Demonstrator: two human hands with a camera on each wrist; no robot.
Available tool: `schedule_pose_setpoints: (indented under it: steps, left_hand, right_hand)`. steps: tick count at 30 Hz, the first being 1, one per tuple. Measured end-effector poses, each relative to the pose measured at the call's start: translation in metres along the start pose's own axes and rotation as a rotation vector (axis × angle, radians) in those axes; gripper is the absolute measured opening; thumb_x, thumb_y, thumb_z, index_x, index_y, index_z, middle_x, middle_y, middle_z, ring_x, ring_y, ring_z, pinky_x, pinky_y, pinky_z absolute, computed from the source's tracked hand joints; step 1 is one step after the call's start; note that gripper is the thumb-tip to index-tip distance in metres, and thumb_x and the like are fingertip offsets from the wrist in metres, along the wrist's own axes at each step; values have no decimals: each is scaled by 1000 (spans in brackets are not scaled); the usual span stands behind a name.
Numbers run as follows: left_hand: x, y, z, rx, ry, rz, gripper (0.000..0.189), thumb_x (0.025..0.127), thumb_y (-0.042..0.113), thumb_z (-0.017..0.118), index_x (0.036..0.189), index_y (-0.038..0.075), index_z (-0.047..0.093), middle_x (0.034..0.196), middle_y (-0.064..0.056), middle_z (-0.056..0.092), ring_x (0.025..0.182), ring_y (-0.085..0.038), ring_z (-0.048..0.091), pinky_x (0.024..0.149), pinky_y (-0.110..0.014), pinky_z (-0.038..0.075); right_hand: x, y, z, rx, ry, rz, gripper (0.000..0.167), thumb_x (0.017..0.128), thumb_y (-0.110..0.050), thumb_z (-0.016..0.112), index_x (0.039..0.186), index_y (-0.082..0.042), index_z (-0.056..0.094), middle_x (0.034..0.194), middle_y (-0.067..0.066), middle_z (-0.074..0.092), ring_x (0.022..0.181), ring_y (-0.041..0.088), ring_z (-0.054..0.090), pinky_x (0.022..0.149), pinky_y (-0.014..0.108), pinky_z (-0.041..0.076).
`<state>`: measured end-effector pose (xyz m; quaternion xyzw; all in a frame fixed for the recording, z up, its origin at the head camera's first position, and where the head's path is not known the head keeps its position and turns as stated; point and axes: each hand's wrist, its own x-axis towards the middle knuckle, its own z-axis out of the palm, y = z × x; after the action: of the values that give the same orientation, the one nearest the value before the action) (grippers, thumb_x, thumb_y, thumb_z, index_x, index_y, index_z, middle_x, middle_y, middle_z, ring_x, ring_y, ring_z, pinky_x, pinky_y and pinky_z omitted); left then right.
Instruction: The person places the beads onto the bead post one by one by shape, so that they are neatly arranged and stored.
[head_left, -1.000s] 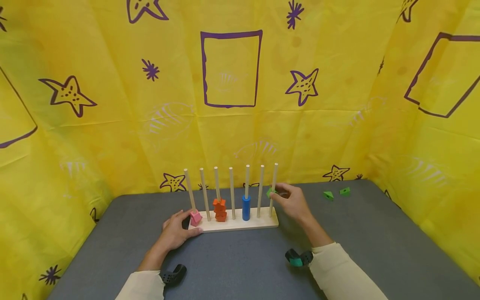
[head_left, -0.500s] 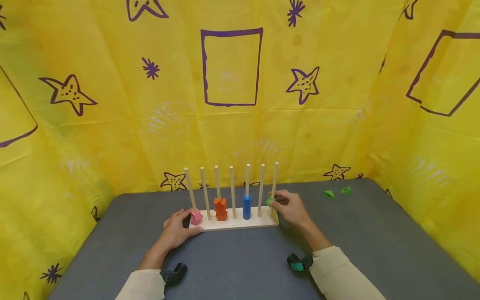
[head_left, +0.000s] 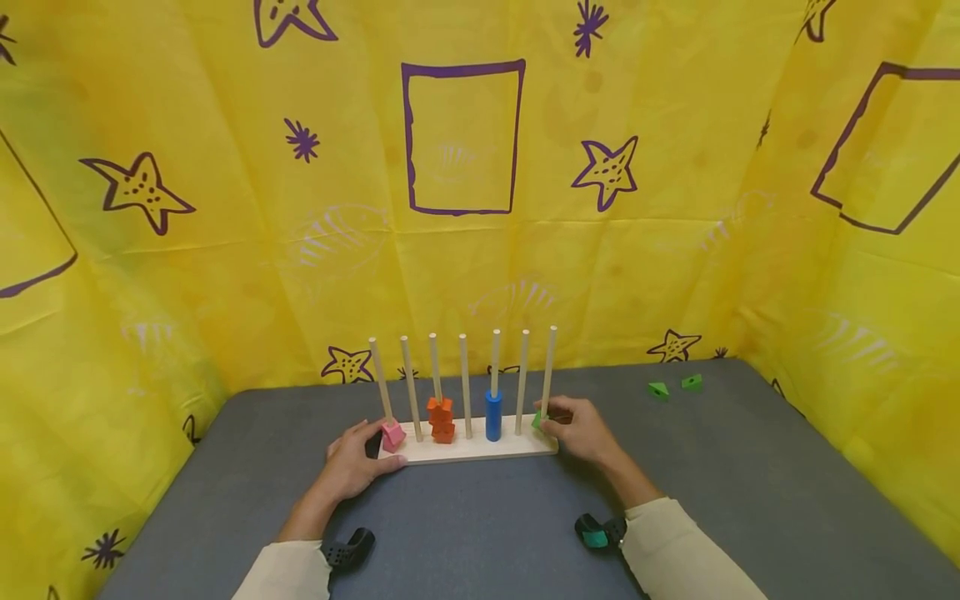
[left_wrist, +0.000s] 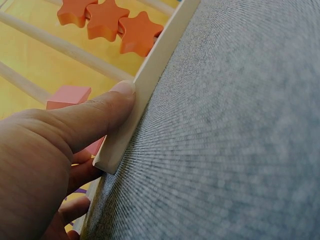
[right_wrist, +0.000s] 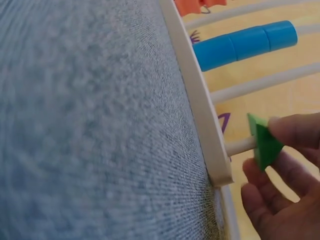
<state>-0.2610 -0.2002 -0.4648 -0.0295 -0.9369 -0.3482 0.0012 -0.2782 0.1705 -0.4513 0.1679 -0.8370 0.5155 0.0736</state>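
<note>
My left hand holds the left end of a wooden peg board, thumb on its front edge and fingers behind it. Pink blocks sit low on the leftmost peg, beside that hand. On the rightmost peg, a green triangular block is threaded, pinched by the thumb and fingers of my right hand. In the right wrist view, a short stretch of bare peg shows between this block and the base.
Orange star blocks are stacked on the third peg from the left. Blue cylinders fill the lower part of another peg. Two loose green triangular blocks lie on the grey table at the back right, before a yellow cloth wall.
My right hand has slid the green triangular block down the rightmost peg, from about mid-height to near the base. The left hand has stayed at the board's left end.
</note>
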Motion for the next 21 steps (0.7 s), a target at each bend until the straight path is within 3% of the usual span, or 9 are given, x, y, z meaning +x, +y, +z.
schedule_pose_setpoints:
  steps: [6, 11, 15, 21]
  left_hand:
    - [0, -1, 0, 5, 2, 7, 86, 73, 43, 83, 140, 0, 48, 141, -35, 37, 130, -58, 23, 99, -69, 13]
    - [1, -2, 0, 11, 16, 39, 85, 73, 41, 83, 138, -1, 50, 138, -35, 40, 130, -57, 25, 100, -67, 11]
    - [2, -3, 1, 16, 22, 44, 83, 74, 40, 83, 138, -1, 50, 138, -34, 42, 130, -55, 27, 101, -66, 11]
    - [2, -3, 1, 13, 16, 32, 83, 74, 41, 83, 138, 1, 51, 139, -34, 40, 130, -56, 26, 100, -66, 12]
  right_hand:
    - [-4, 5, 0, 23, -52, -1, 25, 85, 6, 65, 110, 5, 69, 102, 16, 69, 86, 26, 65, 70, 34, 53]
    - [-3, 8, 1, 16, -49, -20, 24, 86, 7, 64, 110, 4, 69, 102, 15, 69, 88, 27, 66, 70, 35, 53]
    - [0, 3, -8, -21, 6, -18, 23, 87, 4, 66, 110, 3, 69, 100, 13, 69, 89, 28, 65, 73, 38, 53]
    - [2, -10, -41, -22, 119, -57, 25, 89, -2, 68, 114, 2, 67, 105, 17, 67, 93, 28, 63, 78, 37, 51]
